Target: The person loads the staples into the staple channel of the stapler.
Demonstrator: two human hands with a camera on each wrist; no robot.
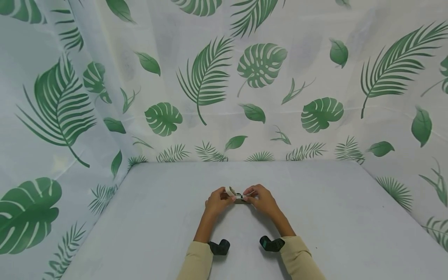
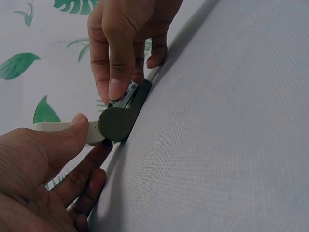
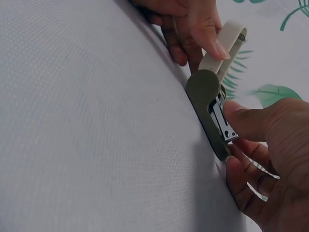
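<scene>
Around you hangs a white cloth [image 1: 210, 136] printed with green leaves and palm fronds, and before you spreads the pale table [image 1: 157, 229]. Your beige sleeves [image 1: 301, 259] reach in from the lower edge of the head view. Past them, your left hand [image 1: 217, 201] and right hand [image 1: 263, 199] come close together near the middle of the table. You wear a dark wrist device [image 1: 219, 247] on each forearm, just beyond the cuff. Between your hands is the stapler [image 3: 202, 87], its dark green base resting on the table and its round hinge end toward your left. The cream cover [image 3: 233, 32] is swung back from the base, and your left thumb and fingers grip it near the hinge. Smallest is the metal staple rail [image 3: 221, 123], which lies exposed just above the base; your right thumb and forefinger pinch it, while your other right fingers curl near the base's far end.
</scene>
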